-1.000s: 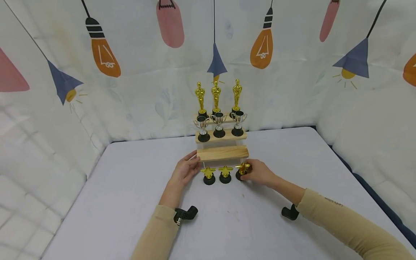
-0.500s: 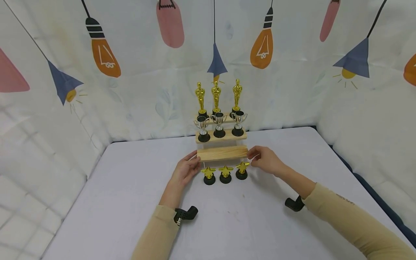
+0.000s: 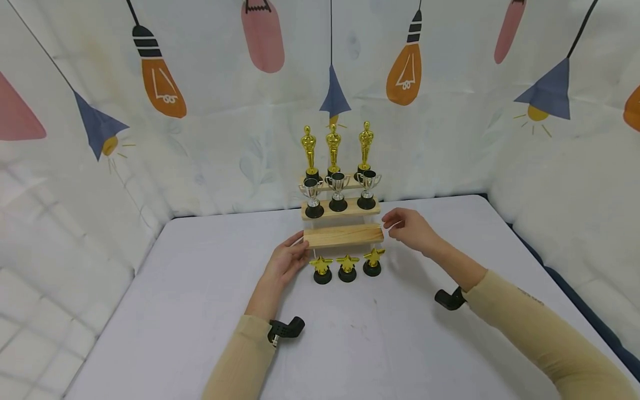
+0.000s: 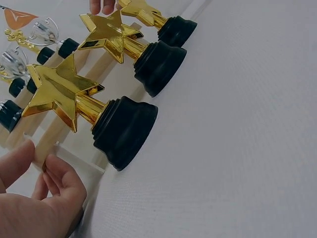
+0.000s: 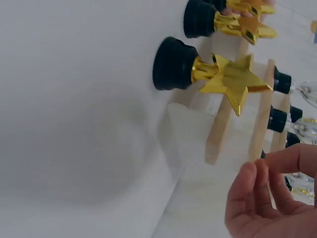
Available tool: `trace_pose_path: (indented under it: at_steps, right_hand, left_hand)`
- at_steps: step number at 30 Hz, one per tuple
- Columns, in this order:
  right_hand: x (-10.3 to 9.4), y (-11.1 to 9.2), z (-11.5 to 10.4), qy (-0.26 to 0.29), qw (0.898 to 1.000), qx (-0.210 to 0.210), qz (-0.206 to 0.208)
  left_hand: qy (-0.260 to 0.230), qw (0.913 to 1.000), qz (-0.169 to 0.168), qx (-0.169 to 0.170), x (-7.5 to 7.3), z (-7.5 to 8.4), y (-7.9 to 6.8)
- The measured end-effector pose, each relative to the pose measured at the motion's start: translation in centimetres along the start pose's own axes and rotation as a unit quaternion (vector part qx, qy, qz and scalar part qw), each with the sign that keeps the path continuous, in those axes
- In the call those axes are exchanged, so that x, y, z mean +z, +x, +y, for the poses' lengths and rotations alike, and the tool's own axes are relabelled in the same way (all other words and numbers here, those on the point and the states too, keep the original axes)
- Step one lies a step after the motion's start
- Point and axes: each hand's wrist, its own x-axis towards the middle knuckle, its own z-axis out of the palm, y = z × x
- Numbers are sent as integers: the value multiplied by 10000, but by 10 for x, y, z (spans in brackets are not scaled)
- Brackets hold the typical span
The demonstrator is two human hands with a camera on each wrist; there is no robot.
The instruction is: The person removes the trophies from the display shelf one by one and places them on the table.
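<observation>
A stepped wooden display rack stands at the table's back, its lowest board [image 3: 343, 235] bare on top. My left hand [image 3: 286, 261] pinches that board's left end between thumb and fingers, also plain in the left wrist view. Beyond the right end hovers my right hand [image 3: 412, 229], fingers loosely bent, holding nothing. In the right wrist view its fingertips appear near the middle board [image 5: 262, 119]; contact cannot be made out. Three gold star trophies on black bases stand on the table before the rack: left [image 3: 321, 270], middle [image 3: 347, 269], right [image 3: 372, 263].
Silver cup trophies [image 3: 337, 191] stand on the middle board. Gold figure statuettes [image 3: 333, 147] stand on the top one. A white cloth covers the table [image 3: 200, 289], and a patterned curtain [image 3: 225, 155] hangs close behind the rack.
My right hand has let go of the right star trophy and moved up, past the lowest board's right end, to beside the rack. My left hand has stayed at the board's left end.
</observation>
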Motion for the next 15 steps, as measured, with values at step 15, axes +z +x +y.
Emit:
trace_pose_path:
  at_steps: [15]
  right_hand:
    - [6, 37, -16, 1088, 9903, 275, 814]
  left_hand:
    - [38, 10000, -28, 23, -1, -1, -1]
